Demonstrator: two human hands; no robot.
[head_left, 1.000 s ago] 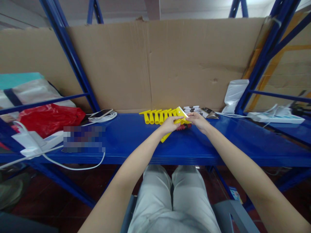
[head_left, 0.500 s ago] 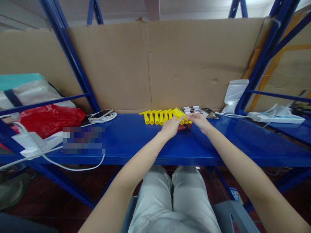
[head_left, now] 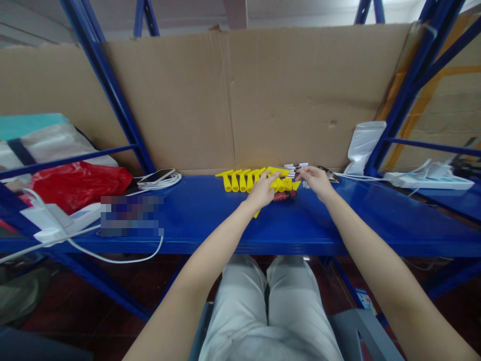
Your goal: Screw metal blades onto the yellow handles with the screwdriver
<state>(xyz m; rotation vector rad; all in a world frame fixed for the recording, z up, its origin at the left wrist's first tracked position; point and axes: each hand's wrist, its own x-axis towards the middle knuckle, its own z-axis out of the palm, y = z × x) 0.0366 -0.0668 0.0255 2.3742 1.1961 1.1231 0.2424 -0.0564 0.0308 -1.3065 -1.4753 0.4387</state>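
Observation:
My left hand (head_left: 261, 190) is closed around a yellow scraper (head_left: 280, 171); its wide head sticks out past my fingers and its handle tip shows below the palm. Several similar yellow scrapers (head_left: 242, 181) stand side by side in a row, left of and partly behind this hand. My right hand (head_left: 314, 179) is at the small white-and-black packs (head_left: 296, 165), its fingertips pinched together. Whatever they hold is too small to make out. A red-and-black tool handle (head_left: 284, 195) lies on the blue tabletop (head_left: 203, 215) between my hands.
Cardboard (head_left: 285, 100) rises behind the tabletop. A coiled white cable (head_left: 161, 181) with a phone lies left, near a red bag (head_left: 78, 183) and a white power strip. On the right are a white pouch (head_left: 364, 148) and another power strip (head_left: 432, 180). Blue posts frame both sides.
My right hand has come away from the yellow scraper and moved right to the white-and-black packs. My left hand has kept the scraper and turned it, so its handle tip now shows below.

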